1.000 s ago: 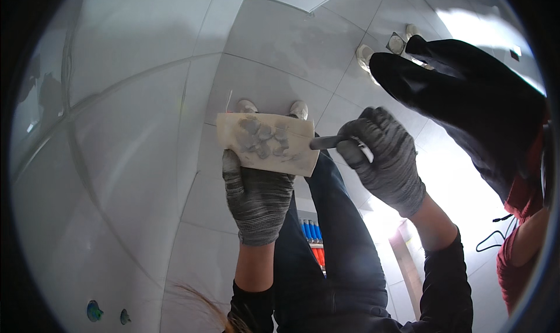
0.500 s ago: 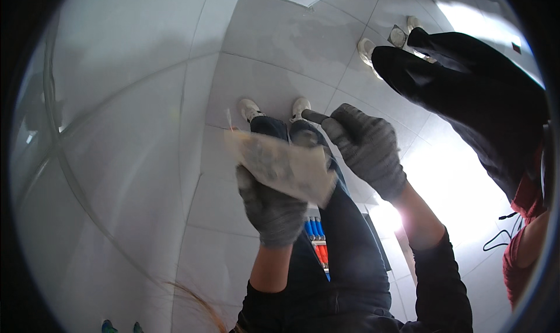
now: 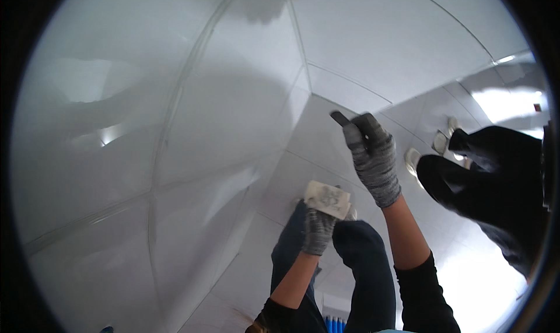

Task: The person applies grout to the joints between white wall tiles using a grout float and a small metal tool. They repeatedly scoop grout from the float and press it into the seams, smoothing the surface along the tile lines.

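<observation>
Low in front of my knees, my left hand (image 3: 319, 231), in a grey knit glove, is closed on a pale rectangular board (image 3: 318, 192). Grey smears mark the board's face, and most of my fingers are behind it. Farther forward and to the right, my gloved right hand (image 3: 372, 158) is raised and closed around a dark handle-like tool (image 3: 339, 118). Only a short dark end of the tool sticks out past the fingers; the rest is hidden by the glove. The tool and the board are apart.
A glossy white tiled wall (image 3: 216, 111) with joint lines rises at my left and meets another white wall (image 3: 396, 35) ahead. Grey floor tiles (image 3: 315, 129) lie below. Another person's dark-trousered legs (image 3: 496, 187) are close on the right. Several blue handles (image 3: 335, 324) show behind my legs.
My view has swung toward the wall corner. My right hand has lifted forward with the tool. The board, slanted and blurred before, now shows its smeared face more squarely in my left hand.
</observation>
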Tool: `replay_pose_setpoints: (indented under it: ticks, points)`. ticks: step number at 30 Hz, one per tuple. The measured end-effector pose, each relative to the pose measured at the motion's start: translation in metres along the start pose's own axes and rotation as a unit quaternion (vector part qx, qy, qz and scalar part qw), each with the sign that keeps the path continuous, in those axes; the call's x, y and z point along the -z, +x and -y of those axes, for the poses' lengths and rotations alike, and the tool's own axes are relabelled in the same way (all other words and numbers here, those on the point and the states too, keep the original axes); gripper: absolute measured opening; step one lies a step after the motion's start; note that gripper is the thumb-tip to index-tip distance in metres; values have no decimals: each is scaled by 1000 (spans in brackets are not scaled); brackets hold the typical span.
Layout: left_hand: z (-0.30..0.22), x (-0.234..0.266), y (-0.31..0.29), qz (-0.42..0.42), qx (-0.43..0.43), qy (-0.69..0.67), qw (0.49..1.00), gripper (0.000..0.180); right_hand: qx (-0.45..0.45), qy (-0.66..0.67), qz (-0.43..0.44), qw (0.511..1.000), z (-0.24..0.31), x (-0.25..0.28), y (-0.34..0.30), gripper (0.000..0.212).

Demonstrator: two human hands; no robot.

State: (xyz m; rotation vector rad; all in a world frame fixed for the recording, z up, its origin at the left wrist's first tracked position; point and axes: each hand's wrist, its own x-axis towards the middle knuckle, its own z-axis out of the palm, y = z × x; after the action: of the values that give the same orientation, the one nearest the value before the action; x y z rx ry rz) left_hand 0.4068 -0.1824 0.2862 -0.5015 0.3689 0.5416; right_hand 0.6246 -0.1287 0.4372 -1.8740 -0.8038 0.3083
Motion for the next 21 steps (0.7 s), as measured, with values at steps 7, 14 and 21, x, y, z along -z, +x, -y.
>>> replay_pose_setpoints:
  ticks: [7, 14, 21]
  points:
    - [-4, 27, 85, -334, -65, 274, 900, 47, 199, 201, -36, 959, 63, -72, 84, 14]
    - [-38, 19, 102, -305, -69, 313, 897, 30, 308, 179, -41, 934, 77, -92, 105, 17]
    - [-31, -4, 105, -314, -76, 284, 903, 46, 352, 184, -28, 917, 86, -91, 104, 10]
